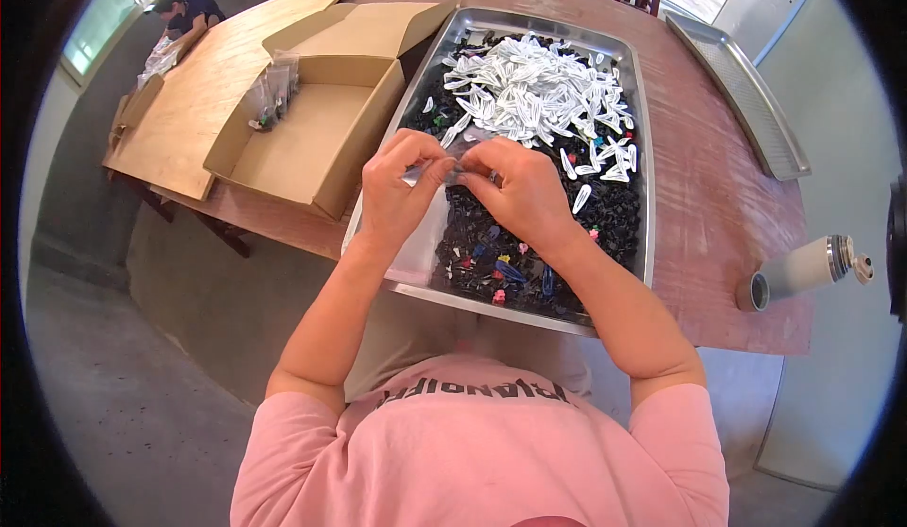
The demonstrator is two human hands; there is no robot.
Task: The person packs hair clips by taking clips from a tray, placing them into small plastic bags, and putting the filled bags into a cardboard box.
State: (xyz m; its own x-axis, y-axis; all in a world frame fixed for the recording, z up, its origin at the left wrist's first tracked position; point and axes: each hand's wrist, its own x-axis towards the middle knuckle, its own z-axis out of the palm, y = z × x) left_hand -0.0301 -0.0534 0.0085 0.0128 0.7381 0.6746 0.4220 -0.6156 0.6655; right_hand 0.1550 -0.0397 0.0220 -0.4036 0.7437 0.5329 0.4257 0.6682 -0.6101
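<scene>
Over the metal tray [645, 244], my left hand [397, 187] and my right hand [522, 190] meet, thumbs and fingers pinched together. Between them is a small clear plastic bag [454, 177]; its contents are mostly hidden by my fingers. Just beyond my hands lies a heap of white snap hair clips [539, 88]. Many small black pieces [567, 277], apparently hair clips, cover the tray bottom, mixed with a few blue, pink and yellow pieces. Flat clear plastic bags [422, 244] lie at the tray's left side, under my left wrist.
Left of the tray, an open cardboard box [283, 154] holds several filled bags [274, 93]. A second metal tray [742, 97] lies at the right table edge, with a thermos bottle [803, 270] on its side nearer me. Another person [189, 12] sits at the far left.
</scene>
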